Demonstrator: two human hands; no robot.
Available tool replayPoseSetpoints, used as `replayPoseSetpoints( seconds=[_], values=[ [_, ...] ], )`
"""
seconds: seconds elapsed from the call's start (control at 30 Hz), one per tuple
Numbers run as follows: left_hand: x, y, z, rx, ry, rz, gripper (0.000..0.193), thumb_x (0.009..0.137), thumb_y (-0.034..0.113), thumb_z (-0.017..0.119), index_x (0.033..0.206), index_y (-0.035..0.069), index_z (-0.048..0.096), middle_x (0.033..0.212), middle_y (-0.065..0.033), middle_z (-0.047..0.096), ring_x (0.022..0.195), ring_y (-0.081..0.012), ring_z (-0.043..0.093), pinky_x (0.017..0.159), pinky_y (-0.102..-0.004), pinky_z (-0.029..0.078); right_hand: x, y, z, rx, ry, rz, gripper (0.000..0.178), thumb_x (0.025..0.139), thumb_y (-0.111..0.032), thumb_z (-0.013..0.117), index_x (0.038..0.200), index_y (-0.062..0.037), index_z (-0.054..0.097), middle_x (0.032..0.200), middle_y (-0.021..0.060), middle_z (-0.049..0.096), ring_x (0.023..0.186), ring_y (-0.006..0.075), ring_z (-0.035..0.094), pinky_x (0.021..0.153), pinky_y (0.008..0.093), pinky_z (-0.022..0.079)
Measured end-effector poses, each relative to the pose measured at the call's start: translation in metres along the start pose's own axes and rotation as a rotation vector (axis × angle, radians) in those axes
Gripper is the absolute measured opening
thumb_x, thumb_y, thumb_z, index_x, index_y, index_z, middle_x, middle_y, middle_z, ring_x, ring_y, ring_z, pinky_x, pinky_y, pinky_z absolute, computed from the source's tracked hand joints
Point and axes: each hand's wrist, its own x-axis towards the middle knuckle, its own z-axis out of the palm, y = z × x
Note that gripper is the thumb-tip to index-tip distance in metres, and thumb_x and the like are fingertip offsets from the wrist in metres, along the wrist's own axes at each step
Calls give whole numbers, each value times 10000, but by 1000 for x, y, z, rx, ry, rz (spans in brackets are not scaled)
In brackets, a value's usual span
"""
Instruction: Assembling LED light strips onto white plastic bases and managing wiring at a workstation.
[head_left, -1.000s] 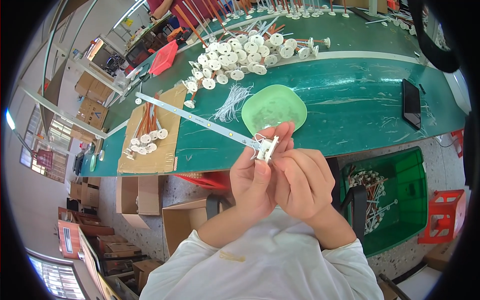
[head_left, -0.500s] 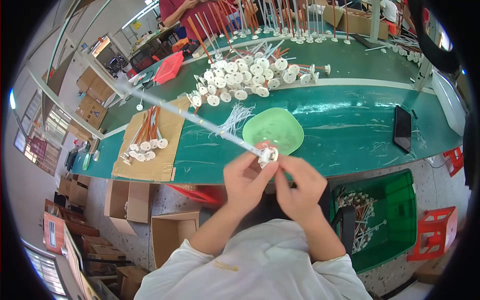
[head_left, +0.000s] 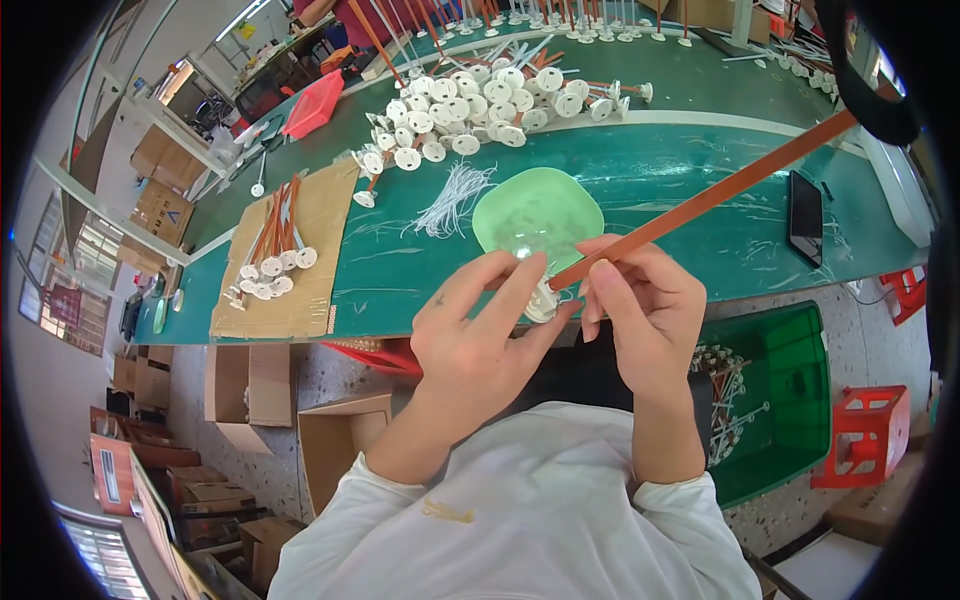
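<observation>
Just in front of the table edge, my left hand grips a white round-ended fitting between thumb and fingers. From this fitting a long flat reddish-brown strip runs up to the right. Close to its lower end, my right hand pinches the strip between thumb and fingers. My fingers hide part of the joint. Behind my hands sits a light green bowl with small clear pieces in it, too small to name. A bundle of thin white ties lies left of the bowl.
A large pile of white-disc strips lies beyond the bowl. More rest on a cardboard sheet at left. A black phone lies at right. Below stand a green crate, a red stool and an open carton.
The strip has swung from pointing up-left, pale side showing, to up-right, brown side showing. My right hand has moved from the fitting onto the strip. The view has shifted slightly.
</observation>
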Motion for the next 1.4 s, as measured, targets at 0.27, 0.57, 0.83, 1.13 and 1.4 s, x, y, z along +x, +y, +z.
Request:
replayPoseSetpoints(
  seconds=[0.27, 0.57, 0.83, 1.13, 1.4],
  values=[
    [2, -43, -31, 66, 41, -122, 391, 678, 131, 811, 1016, -2, 664, 922, -163, 655, 771, -305, 654, 676, -344, 526, 4, 13, -8, -248, 176, -97, 242, 892, 15, 570, 1130, 53, 590, 839, 71, 633, 654, 80, 556, 541, 201, 445],
    [-35, -252, -167, 896, 46, -528, 323, 813, 270, 713, 932, -25, 660, 751, -238, 638, 712, -382, 634, 630, -451, 488, 37, 58, -103, -749, 354, -131, 137, 899, -113, 637, 983, -9, 667, 816, 3, 621, 680, 39, 518, 527, 180, 372],
    [-42, -324, -203, 938, -252, -696, 361, 806, 337, 686, 900, -11, 676, 773, -244, 638, 794, -403, 626, 707, -475, 491, 50, 72, -108, -759, 341, -30, 121, 890, -93, 637, 969, -3, 661, 803, 16, 619, 657, 57, 512, 525, 190, 377],
    [-28, -257, -152, 934, 88, -381, 363, 855, 221, 648, 1128, -11, 594, 1035, -220, 618, 957, -394, 582, 819, -450, 461, 114, 25, -69, -982, 104, -119, 94, 850, -34, 648, 932, 12, 650, 809, 37, 635, 726, 97, 587, 562, 200, 451],
    [-57, -195, -59, 452, 69, -348, 413, 723, 142, 738, 1092, 10, 606, 1173, -172, 580, 1066, -386, 529, 903, -463, 434, 276, 75, 53, -1201, -567, -495, 185, 776, -83, 678, 946, -13, 671, 832, 122, 677, 704, 220, 647, 636, 304, 506]
  ],
)
